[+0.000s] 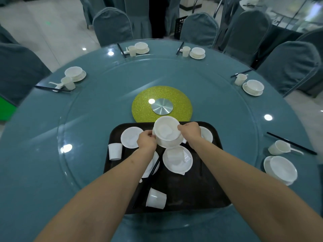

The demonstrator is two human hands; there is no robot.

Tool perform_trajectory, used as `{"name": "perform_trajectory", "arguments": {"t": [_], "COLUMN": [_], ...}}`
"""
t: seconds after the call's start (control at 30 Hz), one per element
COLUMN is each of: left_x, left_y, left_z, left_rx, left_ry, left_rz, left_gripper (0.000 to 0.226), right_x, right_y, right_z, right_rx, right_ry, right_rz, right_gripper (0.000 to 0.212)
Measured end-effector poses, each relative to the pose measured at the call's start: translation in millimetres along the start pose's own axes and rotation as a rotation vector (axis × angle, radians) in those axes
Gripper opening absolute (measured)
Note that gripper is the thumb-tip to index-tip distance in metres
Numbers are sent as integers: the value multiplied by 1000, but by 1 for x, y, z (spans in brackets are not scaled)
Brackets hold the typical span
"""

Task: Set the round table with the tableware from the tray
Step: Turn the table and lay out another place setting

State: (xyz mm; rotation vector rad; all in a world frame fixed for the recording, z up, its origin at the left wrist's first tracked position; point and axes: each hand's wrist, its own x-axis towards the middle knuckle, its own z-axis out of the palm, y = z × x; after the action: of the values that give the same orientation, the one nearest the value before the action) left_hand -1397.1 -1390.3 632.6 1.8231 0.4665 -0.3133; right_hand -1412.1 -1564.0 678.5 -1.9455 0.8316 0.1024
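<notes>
We have both hands on one white bowl (167, 131), lifted over the far edge of the black tray (192, 186): the left hand (146, 139) pinches its near-left rim and the right hand (189, 131) curls over its right rim, so each grip is closed on the bowl rather than slack. We judge the two-sided hold keeps the light bowl, and the plate that seems to sit under it, level while it comes off the tray. The tray rests on the glass turntable of the round table (52, 137), just in front of us, which keeps the remaining tableware within reach: loose plates (131, 137), a tipped cup (156, 199), another cup (115, 151) and dark chopsticks (153, 169). Five places around the rim already carry bowl, cup and chopsticks, the nearest at our right (280, 169); this bowl probably belongs to a place not yet laid.
</notes>
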Motion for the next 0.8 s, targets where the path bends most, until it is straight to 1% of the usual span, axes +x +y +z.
{"name": "perform_trajectory", "arguments": {"t": [0.1, 0.17, 0.2, 0.23, 0.27, 0.33, 0.4, 0.47, 0.5, 0.53, 0.6, 0.7, 0.8], "left_x": [-17, -28, -33, -39, -45, -58, -71, -81, -90, -92, -100, -113, -138], "left_y": [2, 2, 1, 1, 1, 2, 3, 2, 1, -1, -5, -14, -21], "left_z": [-10, -17, -19, -23, -26, -31, -36, -41, -43, -44, -46, -50, -50], "left_rx": [-33, -44, -55, -70, -83, -100, -96, -106, -103, -100, -85, -50, -40], "left_ry": [5, -2, -12, -19, -22, -21, -33, -63, -72, -76, -88, -101, -112], "left_rz": [14, 36, 42, 44, 41, 19, -4, -1, 7, 14, 27, 35, 42], "left_gripper": [28, 29, 26, 22, 23, 37, 46, 50, 49, 47, 45, 45, 46], "right_x": [-19, -32, -37, -45, -53, -68, -81, -91, -102, -108, -123, -141, -147], "right_y": [-1, 1, 4, 5, 6, 8, 13, 19, 22, 23, 28, 43, 69], "right_z": [-7, -11, -12, -15, -17, -23, -27, -30, -34, -36, -42, -47, -51], "right_rx": [14, 48, 68, 88, 101, 115, 145, 182, 189, 189, 189, 238, 351], "right_ry": [-4, -9, -15, -16, -14, -10, -3, 10, 6, 0, 4, 2, -30], "right_rz": [5, 12, 16, 17, 17, 16, 18, 34, 44, 43, 46, 63, 95], "right_gripper": [42, 32, 28, 26, 27, 27, 15, 34, 37, 33, 17, 23, 20]}}
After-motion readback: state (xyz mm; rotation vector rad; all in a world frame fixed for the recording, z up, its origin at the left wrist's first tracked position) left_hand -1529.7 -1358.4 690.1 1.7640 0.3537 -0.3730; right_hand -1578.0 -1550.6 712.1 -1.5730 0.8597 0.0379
